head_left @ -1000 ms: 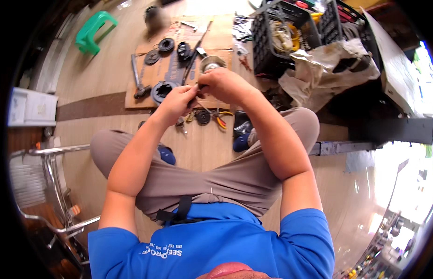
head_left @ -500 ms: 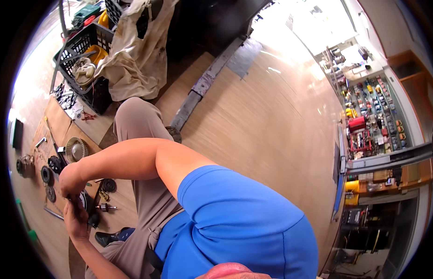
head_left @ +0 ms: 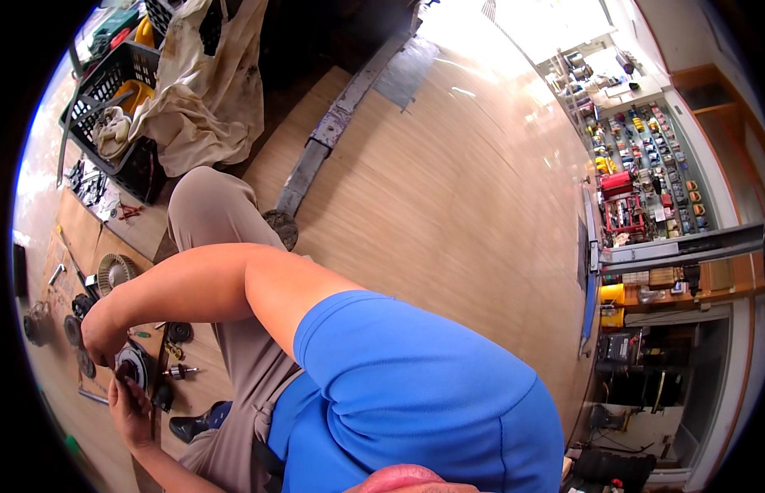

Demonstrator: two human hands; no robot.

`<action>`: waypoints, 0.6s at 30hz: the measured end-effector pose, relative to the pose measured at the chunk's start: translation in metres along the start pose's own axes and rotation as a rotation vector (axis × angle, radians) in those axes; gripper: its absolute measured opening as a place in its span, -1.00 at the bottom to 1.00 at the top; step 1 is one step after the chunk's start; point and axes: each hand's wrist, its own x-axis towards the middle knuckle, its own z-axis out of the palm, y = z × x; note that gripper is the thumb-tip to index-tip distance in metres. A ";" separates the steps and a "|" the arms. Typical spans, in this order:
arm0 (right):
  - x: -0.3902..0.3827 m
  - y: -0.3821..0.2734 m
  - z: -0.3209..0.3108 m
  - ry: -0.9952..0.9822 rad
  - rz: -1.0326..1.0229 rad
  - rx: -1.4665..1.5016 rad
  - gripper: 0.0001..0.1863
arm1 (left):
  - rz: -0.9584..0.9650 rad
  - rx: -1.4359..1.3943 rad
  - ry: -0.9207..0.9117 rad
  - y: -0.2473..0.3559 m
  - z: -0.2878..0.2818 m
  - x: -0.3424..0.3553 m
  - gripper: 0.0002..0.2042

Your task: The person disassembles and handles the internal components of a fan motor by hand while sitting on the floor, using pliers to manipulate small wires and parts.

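At the lower left, my two hands work close together over a round metal-and-black machine part [head_left: 135, 366] with a pale ring-shaped rim. My right hand [head_left: 103, 330] curls down over its far side, the fingers mostly hidden behind the back of the hand. From below, my left hand [head_left: 131, 411] reaches up with bent fingers pressed round a small dark piece [head_left: 125, 372] at the round part's near side; its kind is too small to tell. Close by lie a motor armature [head_left: 181, 371] with a shaft, a black disc-shaped part [head_left: 179, 332] and a ribbed fan wheel [head_left: 116, 272].
A black plastic crate [head_left: 91, 135] with gloves [head_left: 111, 134] and draped beige cloth [head_left: 206, 107] stands at the far left. Red-handled pliers [head_left: 129, 212] and a socket tool [head_left: 56, 274] lie nearby. A metal beam [head_left: 329, 127] crosses the floor; loaded shelves [head_left: 654, 177] line the right.
The whole view has shifted, so things appear farther left. My hands have parted slightly, and more of the round part shows between them.
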 end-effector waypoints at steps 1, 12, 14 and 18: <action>0.000 -0.001 -0.001 -0.001 -0.002 0.001 -0.76 | -0.007 -0.003 -0.008 -0.001 -0.003 0.002 -0.68; 0.005 0.028 0.049 -0.199 -0.009 0.034 -0.68 | 0.065 0.457 0.098 -0.009 0.000 0.026 -0.81; 0.015 0.015 0.046 -0.229 -0.032 0.080 -0.64 | 0.047 0.468 0.200 -0.016 -0.018 0.020 -0.80; 0.007 0.001 0.034 -0.330 0.210 0.269 -0.53 | 0.332 0.818 0.194 -0.020 -0.005 0.020 -0.78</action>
